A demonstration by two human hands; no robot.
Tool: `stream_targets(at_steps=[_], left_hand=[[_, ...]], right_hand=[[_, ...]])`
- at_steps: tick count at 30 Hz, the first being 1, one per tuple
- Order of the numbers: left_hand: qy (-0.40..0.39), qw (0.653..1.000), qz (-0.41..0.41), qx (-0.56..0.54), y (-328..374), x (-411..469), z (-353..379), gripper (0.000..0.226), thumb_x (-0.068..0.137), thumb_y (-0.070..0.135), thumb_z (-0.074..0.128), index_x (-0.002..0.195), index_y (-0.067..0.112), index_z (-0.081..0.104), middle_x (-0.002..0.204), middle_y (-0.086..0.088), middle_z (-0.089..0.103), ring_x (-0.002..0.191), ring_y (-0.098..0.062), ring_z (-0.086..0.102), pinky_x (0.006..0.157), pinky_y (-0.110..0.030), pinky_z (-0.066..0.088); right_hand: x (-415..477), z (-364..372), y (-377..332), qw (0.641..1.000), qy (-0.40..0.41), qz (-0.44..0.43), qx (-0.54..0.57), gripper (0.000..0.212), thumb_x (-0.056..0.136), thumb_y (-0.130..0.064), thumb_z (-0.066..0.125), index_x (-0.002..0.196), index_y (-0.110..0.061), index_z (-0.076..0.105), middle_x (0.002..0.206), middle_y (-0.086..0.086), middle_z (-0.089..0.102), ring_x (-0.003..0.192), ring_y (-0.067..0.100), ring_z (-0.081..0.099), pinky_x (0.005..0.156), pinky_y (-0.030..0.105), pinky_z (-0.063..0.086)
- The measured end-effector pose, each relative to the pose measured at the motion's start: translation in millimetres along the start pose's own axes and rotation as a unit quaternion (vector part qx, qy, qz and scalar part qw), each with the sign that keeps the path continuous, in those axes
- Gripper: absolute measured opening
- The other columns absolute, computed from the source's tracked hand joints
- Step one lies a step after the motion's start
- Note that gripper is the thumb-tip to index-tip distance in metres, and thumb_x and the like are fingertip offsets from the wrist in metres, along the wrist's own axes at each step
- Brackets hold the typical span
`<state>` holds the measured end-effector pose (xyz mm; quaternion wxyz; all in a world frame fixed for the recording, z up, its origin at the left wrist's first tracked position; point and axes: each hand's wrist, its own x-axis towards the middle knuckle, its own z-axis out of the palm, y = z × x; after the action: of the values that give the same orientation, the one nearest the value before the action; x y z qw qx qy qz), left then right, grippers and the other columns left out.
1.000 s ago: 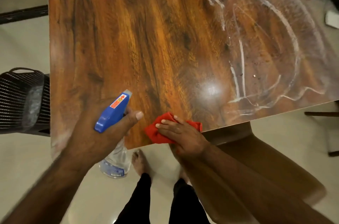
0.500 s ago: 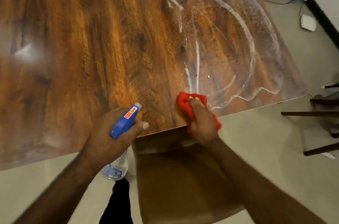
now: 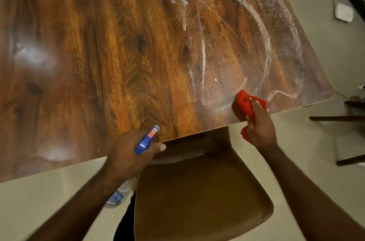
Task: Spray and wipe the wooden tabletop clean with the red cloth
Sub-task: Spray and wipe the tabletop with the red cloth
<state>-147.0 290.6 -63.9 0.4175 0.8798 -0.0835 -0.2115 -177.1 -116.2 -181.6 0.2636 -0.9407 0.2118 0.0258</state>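
Rightward along the near edge goes the red cloth (image 3: 244, 102), which half a second ago lay close beside the spray bottle (image 3: 147, 140) and now sits well apart from it, near the table's right corner. The right hand (image 3: 258, 128) has travelled with it. That hand grips the cloth in a bunch, fingers laid over the top and pressing it onto the wooden tabletop (image 3: 98, 63), while a fold of red pokes out beneath the palm, past the table edge. The cloth rests at the foot of the curved white streaks (image 3: 265, 43), which arc across the right half of the surface. Small crumbs (image 3: 215, 79) lie scattered inside those arcs, just beyond the cloth.

The left hand (image 3: 128, 154) remains at the near edge, as before, curled round the neck of the spray bottle, with the thumb lying along the table edge. The bottle's blue plastic trigger head carries a red label and points over the wood; its clear body hangs below the hand, off the table.

The tabletop is glossy, with dark, streaked grain and rounded corners, and its left half shows pale glare. A brown chair (image 3: 197, 191) with a smooth, curved seat stands tucked under the near edge between the two forearms.
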Motion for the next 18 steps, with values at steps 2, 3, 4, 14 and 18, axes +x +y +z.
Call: stream_targets(at_steps=[2, 3, 4, 14, 18], left_hand=[[-0.005, 1.0, 0.002, -0.008, 2.2, 0.4, 0.4, 0.042, 0.075, 0.065, 0.063, 0.067, 0.024, 0.056, 0.057, 0.005, 0.054, 0.052, -0.016, 0.054, 0.054, -0.031, 0.048], [-0.007, 1.0, 0.001, -0.013, 3.4, 0.7, 1.2, 0.041, 0.075, 0.064, 0.064, 0.069, 0.024, 0.058, 0.059, 0.005, 0.055, 0.054, -0.017, 0.055, 0.054, -0.029, 0.049], [-0.005, 1.0, -0.002, -0.017, 4.6, 0.9, 2.9, 0.04, 0.075, 0.064, 0.064, 0.07, 0.025, 0.058, 0.06, 0.005, 0.056, 0.055, -0.017, 0.056, 0.055, -0.027, 0.049], [0.05, 0.998, -0.04, 0.0, 26.4, 5.1, -5.0, 0.033, 0.078, 0.049, 0.073, 0.065, 0.025, 0.055, 0.056, 0.002, 0.056, 0.051, -0.017, 0.057, 0.053, -0.035, 0.052], [0.05, 0.998, -0.035, -0.004, 26.8, 10.4, -20.3, 0.026, 0.082, 0.041, 0.076, 0.07, 0.024, 0.059, 0.06, -0.001, 0.061, 0.056, -0.022, 0.063, 0.059, -0.039, 0.057]], right_hand=[[4.1, 9.6, -13.2, 0.999, 0.027, 0.016, -0.006, 0.065, 0.103, -0.017, 0.057, 0.162, -0.021, 0.03, 0.158, 0.014, 0.048, 0.139, 0.044, 0.052, 0.105, 0.068, 0.05], [4.0, 16.2, -25.9, 0.999, 0.042, 0.018, -0.004, 0.064, 0.104, -0.018, 0.057, 0.162, -0.018, 0.031, 0.161, 0.014, 0.046, 0.145, 0.042, 0.046, 0.112, 0.067, 0.044], [2.9, 23.6, -40.9, 0.999, 0.051, 0.013, -0.001, 0.065, 0.103, -0.019, 0.058, 0.163, -0.016, 0.032, 0.163, 0.013, 0.043, 0.15, 0.04, 0.039, 0.119, 0.066, 0.036], [-22.4, 57.8, -91.2, 0.971, -0.053, -0.231, -0.03, 0.084, 0.093, -0.017, 0.066, 0.165, -0.014, 0.025, 0.167, 0.007, 0.037, 0.158, 0.02, 0.023, 0.129, 0.056, 0.019], [21.5, 20.7, -53.2, 0.994, 0.0, -0.108, -0.026, 0.07, 0.095, -0.018, 0.064, 0.16, -0.017, 0.036, 0.155, 0.012, 0.052, 0.142, 0.036, 0.051, 0.113, 0.062, 0.045]])
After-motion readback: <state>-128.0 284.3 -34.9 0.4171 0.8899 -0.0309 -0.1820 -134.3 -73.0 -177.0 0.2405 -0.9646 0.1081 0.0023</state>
